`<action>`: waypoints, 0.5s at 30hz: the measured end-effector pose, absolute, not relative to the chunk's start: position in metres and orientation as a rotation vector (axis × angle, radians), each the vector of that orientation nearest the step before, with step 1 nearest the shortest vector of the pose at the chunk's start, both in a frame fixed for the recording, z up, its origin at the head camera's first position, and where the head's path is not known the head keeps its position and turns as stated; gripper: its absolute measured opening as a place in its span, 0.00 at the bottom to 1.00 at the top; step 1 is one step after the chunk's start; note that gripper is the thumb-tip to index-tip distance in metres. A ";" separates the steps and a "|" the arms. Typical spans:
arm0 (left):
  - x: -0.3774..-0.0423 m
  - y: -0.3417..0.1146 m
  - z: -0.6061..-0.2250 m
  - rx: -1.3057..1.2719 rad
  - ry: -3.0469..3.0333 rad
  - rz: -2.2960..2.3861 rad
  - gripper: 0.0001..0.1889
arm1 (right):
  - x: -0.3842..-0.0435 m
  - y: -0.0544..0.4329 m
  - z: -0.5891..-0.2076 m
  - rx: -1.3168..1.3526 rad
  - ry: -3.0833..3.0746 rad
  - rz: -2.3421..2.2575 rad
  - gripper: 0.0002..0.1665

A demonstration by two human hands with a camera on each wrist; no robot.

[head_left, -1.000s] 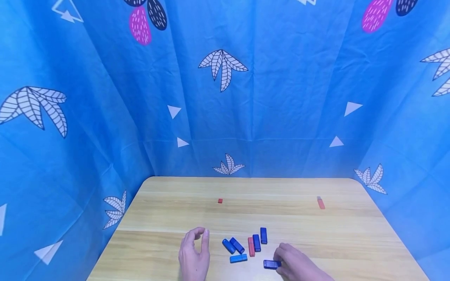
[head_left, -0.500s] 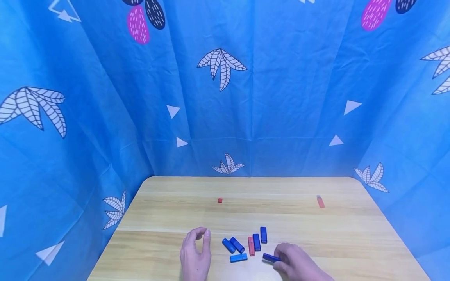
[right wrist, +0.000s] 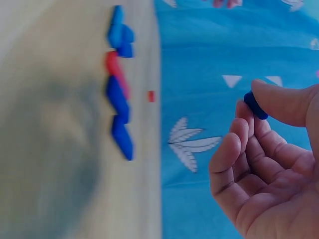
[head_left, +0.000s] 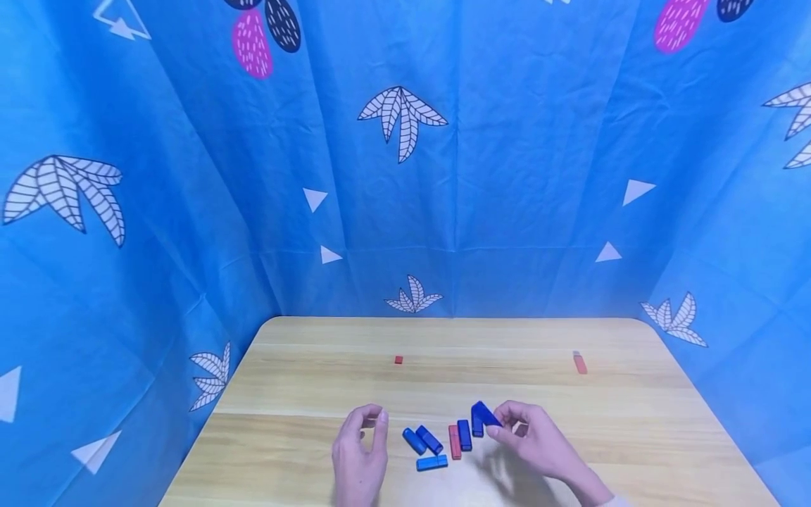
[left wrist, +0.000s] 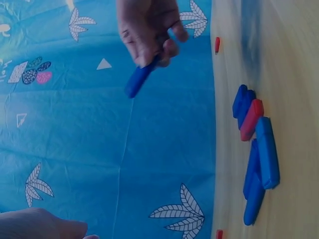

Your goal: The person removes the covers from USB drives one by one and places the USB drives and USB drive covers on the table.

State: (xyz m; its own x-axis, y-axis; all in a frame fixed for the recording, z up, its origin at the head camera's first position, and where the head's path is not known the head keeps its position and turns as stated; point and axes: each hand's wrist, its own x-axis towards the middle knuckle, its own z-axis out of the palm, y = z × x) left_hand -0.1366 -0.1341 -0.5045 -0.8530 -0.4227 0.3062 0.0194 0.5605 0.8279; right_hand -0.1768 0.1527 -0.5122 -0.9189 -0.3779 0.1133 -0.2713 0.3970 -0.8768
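Note:
Raised over the table in my right hand (head_left: 535, 438) is a dark blue USB flash drive (head_left: 489, 415), pinched between thumb and fingertips. It also shows in the left wrist view as a blue stick (left wrist: 139, 79); the right wrist view shows only its blue end (right wrist: 255, 105). In the head view it partly covers another dark blue drive (head_left: 477, 428). Beside that one lie a dark blue drive (head_left: 464, 435) and a red drive (head_left: 455, 443). My left hand (head_left: 360, 458) holds nothing, its fingers loosely curled, left of a light blue drive (head_left: 432, 462) and two blue drives (head_left: 415, 441).
Toward the back right of the wooden table (head_left: 285, 394) lies a red drive with its metal plug bare (head_left: 580, 363). A small red piece (head_left: 398, 360), like a cap, lies at the back left. A blue patterned curtain (head_left: 519, 176) surrounds the table's back and sides.
My right hand has lifted the dark blue flash drive off the table and carried it up and away from me, above the other drives. The left hand has barely moved.

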 end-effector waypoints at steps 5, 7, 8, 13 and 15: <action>-0.139 -0.128 -0.499 0.276 -2.326 -1.273 0.04 | -0.184 0.148 -0.494 -0.528 2.534 -1.657 0.08; -0.139 -0.125 -0.497 0.257 -2.328 -1.278 0.04 | -0.186 0.146 -0.488 -0.494 2.526 -1.686 0.08; -0.139 -0.123 -0.496 0.244 -2.328 -1.280 0.04 | -0.186 0.144 -0.485 -0.482 2.521 -1.696 0.08; -0.140 -0.115 -0.491 0.160 -2.325 -1.308 0.04 | -0.186 0.138 -0.474 -0.423 2.500 -1.716 0.10; -0.141 -0.111 -0.488 0.119 -2.318 -1.313 0.04 | -0.186 0.136 -0.469 -0.401 2.490 -1.724 0.10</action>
